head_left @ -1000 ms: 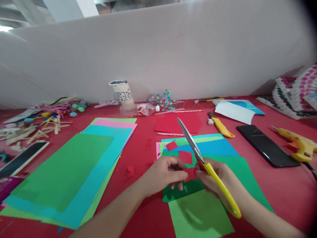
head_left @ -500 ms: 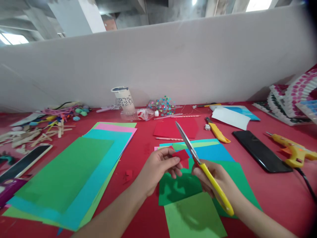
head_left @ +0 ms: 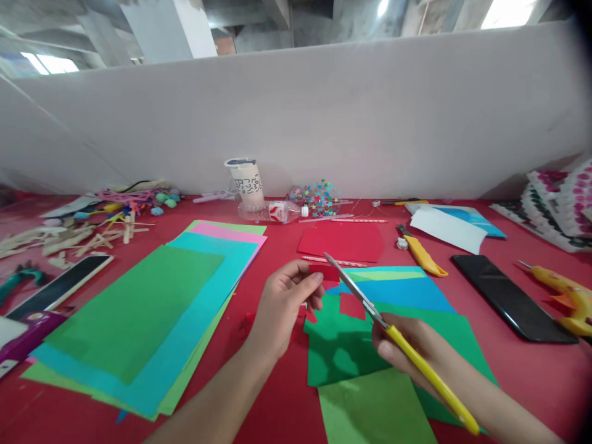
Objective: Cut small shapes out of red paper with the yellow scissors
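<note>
My left hand (head_left: 289, 302) pinches a small piece of red paper (head_left: 324, 271) between thumb and fingers. My right hand (head_left: 411, 342) is closed round a pair of scissors (head_left: 425, 364) with yellow handles. The metal blades point up and left, and their tips reach the right edge of the red piece. Whether the blades are cutting into it I cannot tell. Below the hands lie green paper (head_left: 337, 351), a lighter green sheet (head_left: 374, 410) and blue paper (head_left: 398, 296). A red scrap (head_left: 353, 306) rests on the green paper between the hands.
Left is a stack of coloured sheets (head_left: 139, 314), with a phone (head_left: 65, 287) beyond it. At the back lie a plastic bottle (head_left: 272, 211), a cup (head_left: 247, 182) and red paper (head_left: 342, 240). To the right are a yellow cutter (head_left: 420, 250), a black phone (head_left: 509, 299) and a glue gun (head_left: 567, 296).
The view has turned slightly left. My hands have moved apart a little, the scissors have shifted right and down, and a red scrap now shows on the green paper.
</note>
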Demonstrator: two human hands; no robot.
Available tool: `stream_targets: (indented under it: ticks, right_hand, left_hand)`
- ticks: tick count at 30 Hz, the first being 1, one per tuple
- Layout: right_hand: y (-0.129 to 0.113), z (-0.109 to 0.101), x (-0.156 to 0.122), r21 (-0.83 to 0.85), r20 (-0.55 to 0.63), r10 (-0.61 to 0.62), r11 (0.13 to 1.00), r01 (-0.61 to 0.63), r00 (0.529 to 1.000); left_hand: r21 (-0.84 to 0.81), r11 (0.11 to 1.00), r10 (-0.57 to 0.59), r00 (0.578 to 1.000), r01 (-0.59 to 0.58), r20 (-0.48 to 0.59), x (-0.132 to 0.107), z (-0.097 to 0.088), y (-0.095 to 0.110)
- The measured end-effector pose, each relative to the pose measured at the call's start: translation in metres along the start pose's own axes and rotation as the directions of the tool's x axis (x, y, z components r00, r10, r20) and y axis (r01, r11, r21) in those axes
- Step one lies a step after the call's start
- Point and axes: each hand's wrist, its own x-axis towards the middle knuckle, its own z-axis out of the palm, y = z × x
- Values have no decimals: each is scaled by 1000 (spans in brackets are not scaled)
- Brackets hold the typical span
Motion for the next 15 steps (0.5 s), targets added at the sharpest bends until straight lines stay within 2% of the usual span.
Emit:
stream_targets:
  ticks: [5,11,15]
  right_hand:
    - [2,6,-3,-28,67,41,999,-39,997]
    - [1,10,-4,60,-25,160,986,-159,987]
    - [1,9,-3,-48,-34,115,992,-116,993]
  left_hand:
    - [-55,998,35,999,-36,-29,0,0,-4]
    - [-96,994,48,997,-53,-54,0,3,-10]
    - [-99,992,75,995,-81,-60,-1,6,-9]
